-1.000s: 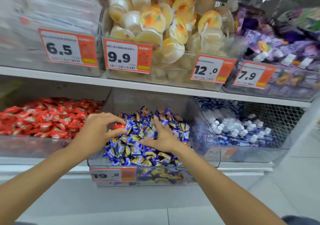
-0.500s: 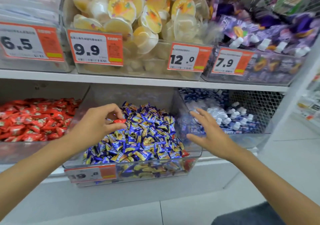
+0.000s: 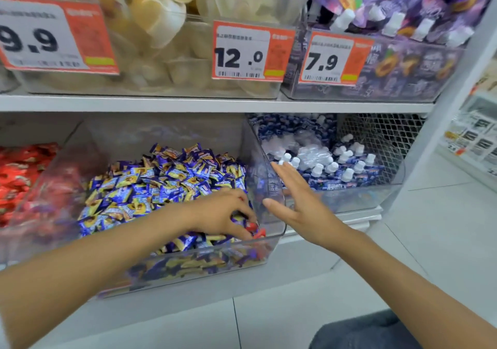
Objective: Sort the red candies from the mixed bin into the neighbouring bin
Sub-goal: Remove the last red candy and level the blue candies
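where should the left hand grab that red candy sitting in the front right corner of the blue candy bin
Pinch the red candy by its upper exposed edge, coming from above and from the left. It lies against the clear front wall at the bin's right corner, so the front and right sides are blocked, and blue candies crowd beneath. The left hand already reaches there; the right hand is open.

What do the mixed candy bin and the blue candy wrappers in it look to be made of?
Mixed bin: clear rigid plastic, probably acrylic; candies show through its walls, and the rounded rim catches glare. Blue candy wrappers: thin glossy printed film, likely plastic or foil laminate; they are creased, with crimped ends and bright highlights. Which of the two cannot be told.
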`<state>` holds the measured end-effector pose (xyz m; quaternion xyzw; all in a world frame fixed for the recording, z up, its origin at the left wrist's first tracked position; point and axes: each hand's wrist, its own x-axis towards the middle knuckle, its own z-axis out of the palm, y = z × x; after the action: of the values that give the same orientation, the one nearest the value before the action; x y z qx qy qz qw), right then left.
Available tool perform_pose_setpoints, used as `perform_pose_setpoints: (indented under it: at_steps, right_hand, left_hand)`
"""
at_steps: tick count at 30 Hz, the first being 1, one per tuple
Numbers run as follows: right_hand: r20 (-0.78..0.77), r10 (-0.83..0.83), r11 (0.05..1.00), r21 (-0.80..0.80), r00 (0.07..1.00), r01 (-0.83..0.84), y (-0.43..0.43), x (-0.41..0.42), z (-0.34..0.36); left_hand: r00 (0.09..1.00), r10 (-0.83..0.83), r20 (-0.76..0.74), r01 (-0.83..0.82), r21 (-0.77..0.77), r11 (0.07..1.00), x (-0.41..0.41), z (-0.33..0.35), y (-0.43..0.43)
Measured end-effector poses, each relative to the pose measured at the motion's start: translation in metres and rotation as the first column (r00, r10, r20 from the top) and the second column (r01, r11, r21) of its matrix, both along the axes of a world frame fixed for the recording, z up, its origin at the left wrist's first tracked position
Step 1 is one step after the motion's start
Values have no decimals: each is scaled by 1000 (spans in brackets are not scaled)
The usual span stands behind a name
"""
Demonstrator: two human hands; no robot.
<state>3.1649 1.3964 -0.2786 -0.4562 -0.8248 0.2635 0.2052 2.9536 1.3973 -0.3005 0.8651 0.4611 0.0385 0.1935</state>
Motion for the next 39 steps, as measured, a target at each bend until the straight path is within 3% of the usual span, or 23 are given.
perform_pose_setpoints:
  at_steps: [5,8,11,13,17,21,26,31,33,35,39]
  right_hand:
    - [-32,-8,999,-31,999,7,-1,1,-4]
    - [-39,4,999,-52,999,-6,-3,1,-4]
    - [-32,-1,997,-72,999,-2,-5,1,-2]
    - [-33,-10,997,-75,999,7,-7,0,0]
    - [-45,-21,998,-66,999,18,-10,-1,0]
    - [-55,-22,998,-52,998,19,-8,-1,0]
    - [4,-24,999,-30,1000,24,-9,-1,8]
    - [-210,-60,933,337,976,130,-10,-20,20]
    - [-171,17,901,430,985,59,-13,-34,26]
    - [-79,103,918,392,992,-65,-14,-47,30]
    - [118,215,972,68,969,-224,-7,-61,37]
  left_hand:
    - [945,288,-153,-252,217,943,-95,11,3]
    - [920,392,3,-372,320,871,-113,25,-9]
    - [954,263,142,-294,289,911,-73,32,-9]
    - [975,206,87,-219,188,958,-41,25,-4]
    - [948,255,-189,-222,182,958,-29,-5,14]
    - [921,387,-54,-388,-8,922,-47,-4,21]
    - [868,450,212,-472,71,878,-75,11,2]
    - [827,424,369,-490,104,865,-92,35,-31]
    - [830,435,349,-501,123,857,-96,44,-39]
    - [843,453,289,-517,209,830,-103,52,-43]
    - [834,480,274,-539,215,814,-122,56,-54]
